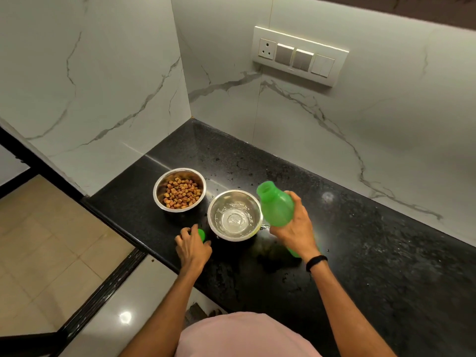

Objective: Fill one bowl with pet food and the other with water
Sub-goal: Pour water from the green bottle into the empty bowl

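Black speckled desk [347, 253], glossy, runs into a corner of white marble-look wall panels [103, 86] with grey veining. Scattered droplets and wet smears on the desk surface toward the corner. Switch plate [300, 55] mounted on the wall panel behind the desk: one round-pin socket at its left end, three rocker switches to the right of it. Below the desk's near edge, beige floor tiles [46, 228] and a paler glossy tile with a light glare. My pink top [247, 336] sits nearest, below the desk.
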